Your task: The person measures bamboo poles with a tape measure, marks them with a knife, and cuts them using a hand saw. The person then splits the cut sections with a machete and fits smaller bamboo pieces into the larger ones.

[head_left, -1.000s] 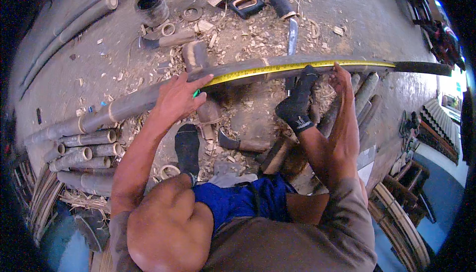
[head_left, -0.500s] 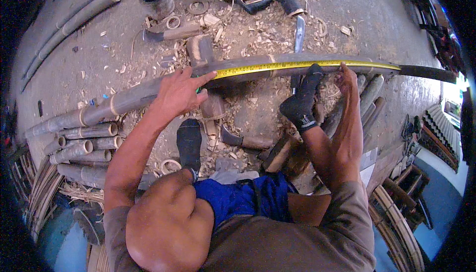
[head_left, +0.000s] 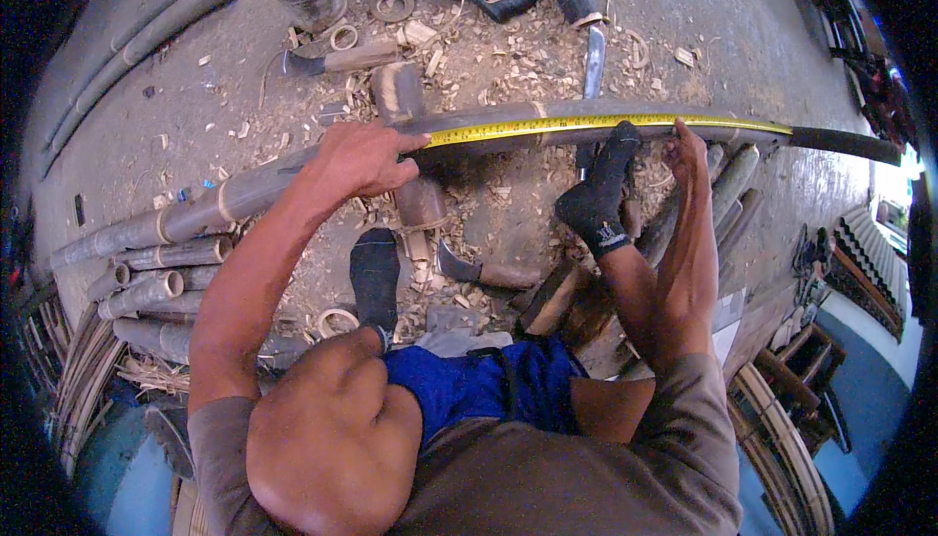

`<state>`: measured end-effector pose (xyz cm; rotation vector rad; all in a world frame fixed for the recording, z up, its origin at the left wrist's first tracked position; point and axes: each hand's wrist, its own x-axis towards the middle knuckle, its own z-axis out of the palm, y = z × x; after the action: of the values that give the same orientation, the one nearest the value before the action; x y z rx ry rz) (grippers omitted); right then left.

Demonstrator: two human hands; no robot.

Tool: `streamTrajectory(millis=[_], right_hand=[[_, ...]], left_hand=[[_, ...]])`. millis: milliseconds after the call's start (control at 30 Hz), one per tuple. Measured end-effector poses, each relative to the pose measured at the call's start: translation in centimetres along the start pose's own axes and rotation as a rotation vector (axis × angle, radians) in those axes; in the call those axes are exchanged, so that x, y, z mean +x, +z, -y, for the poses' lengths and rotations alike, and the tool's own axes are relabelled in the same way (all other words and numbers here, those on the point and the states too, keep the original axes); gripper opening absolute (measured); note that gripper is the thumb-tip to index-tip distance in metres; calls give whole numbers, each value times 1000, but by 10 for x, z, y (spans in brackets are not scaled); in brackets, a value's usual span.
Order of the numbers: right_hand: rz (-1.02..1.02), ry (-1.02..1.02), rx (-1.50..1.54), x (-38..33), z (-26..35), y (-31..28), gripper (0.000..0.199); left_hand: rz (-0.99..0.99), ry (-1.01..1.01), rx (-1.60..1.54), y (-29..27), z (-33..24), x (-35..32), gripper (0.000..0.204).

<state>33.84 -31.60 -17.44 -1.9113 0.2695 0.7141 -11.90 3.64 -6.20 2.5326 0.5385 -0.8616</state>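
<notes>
The left arm is reaching forward, almost straight, bare from the short sleeve down. The left hand (head_left: 363, 158) is lying palm down with fingers curled over and thumb pointing right, its grip pressing rather than clenching. The right arm is stretching forward, elbow slightly bent. The right hand (head_left: 687, 148) is standing edge-on, fingers extended and pressing at their tips.

Seen from a single head-worn fisheye camera looking steeply down from close above: the wearer's own head and shoulders fill the near edge, the shaving-strewn concrete floor (head_left: 147, 116) curving away far.
</notes>
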Motion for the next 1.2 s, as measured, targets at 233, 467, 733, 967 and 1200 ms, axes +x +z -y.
streamTrajectory(millis=[233,467,733,967,1200], right_hand=[[43,27,115,-4,2,4,25],[-17,49,23,-14,9,8,27],[1,55,117,-5,3,-1,27],[-59,-94,156,-40,17,14,29],[-263,-483,-48,-96,0,43,28]], left_hand=[[-52,24,-19,4,1,-3,50],[-1,25,-5,-9,-3,-7,53],[-61,44,44,3,-1,1,51],[-15,58,32,1,-2,3,53],[-73,115,19,11,3,12,51]])
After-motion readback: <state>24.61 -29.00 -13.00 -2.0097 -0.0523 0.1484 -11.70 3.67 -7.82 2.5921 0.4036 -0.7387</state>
